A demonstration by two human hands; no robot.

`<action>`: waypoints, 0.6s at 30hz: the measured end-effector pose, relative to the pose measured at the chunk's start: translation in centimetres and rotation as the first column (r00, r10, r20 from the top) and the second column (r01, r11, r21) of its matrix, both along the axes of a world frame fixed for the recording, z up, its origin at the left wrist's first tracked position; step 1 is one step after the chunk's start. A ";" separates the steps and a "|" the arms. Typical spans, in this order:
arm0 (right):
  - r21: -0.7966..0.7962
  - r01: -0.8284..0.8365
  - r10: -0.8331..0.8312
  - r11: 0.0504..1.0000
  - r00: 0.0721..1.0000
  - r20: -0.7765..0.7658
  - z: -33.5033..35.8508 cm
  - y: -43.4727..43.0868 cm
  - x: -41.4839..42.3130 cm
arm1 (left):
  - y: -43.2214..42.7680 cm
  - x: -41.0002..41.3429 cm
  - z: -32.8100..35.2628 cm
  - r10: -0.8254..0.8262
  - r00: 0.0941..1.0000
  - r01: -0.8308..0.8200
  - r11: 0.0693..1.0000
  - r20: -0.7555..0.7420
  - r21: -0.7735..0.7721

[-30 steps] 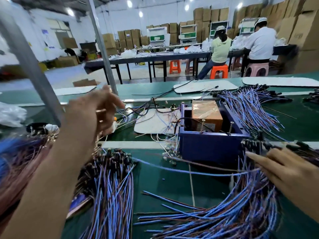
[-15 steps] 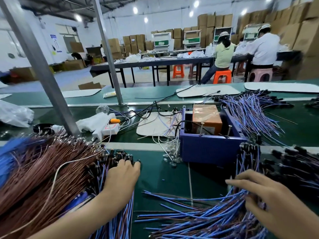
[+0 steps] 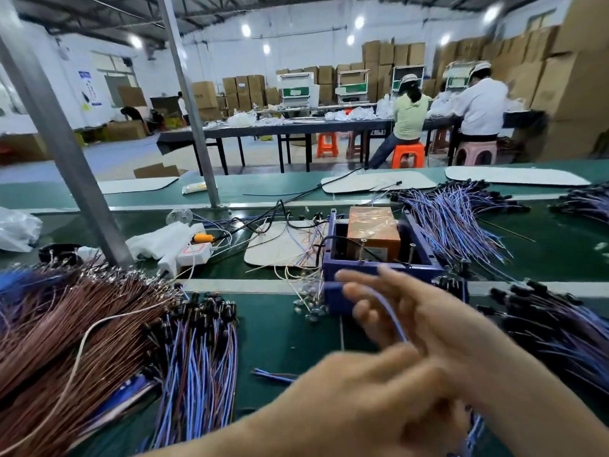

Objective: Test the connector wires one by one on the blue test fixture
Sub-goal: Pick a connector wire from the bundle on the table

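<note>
The blue test fixture is an open blue box on the green belt with a brown block inside. In front of it my right hand hovers with fingers reaching toward its front wall, and a thin blue connector wire curves across them. My left hand is low in the middle, blurred, its fingers meeting my right hand where the wire ends. Whether the left fingers pinch the wire is unclear. Piles of blue connector wires lie at the left and the right.
A heap of brown wires fills the near left. A slanted metal post rises from the belt, with a white power strip and cables beside it. More blue wires lie behind the fixture. Two seated people work at a far table.
My right hand rose out of the right wire pile toward the fixture with a wire. My left hand left the left pile and swung right to meet it.
</note>
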State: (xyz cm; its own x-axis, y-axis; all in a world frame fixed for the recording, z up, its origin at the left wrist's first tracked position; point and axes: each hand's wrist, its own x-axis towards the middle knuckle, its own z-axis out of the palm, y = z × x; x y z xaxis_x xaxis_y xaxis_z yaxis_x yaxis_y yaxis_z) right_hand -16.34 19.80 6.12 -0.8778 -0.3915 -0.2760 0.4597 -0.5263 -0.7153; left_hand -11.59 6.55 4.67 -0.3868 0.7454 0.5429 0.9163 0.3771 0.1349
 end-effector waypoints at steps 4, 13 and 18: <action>0.006 0.431 -0.424 0.902 0.889 -0.172 0.6 3.5 -1.3 | -1.5 -0.3 -2.5 -0.135 0.988 0.147 0.968 0.072 -0.205; -0.116 0.788 -0.681 0.604 0.436 -0.588 3.5 8.0 -1.5 | -1.6 -5.5 -5.6 0.224 0.961 -0.264 0.917 -0.164 -0.300; -0.024 0.809 -0.308 0.587 0.196 -0.931 6.1 9.0 -0.8 | 0.2 -7.9 -2.2 0.206 0.932 -0.277 0.935 0.297 0.223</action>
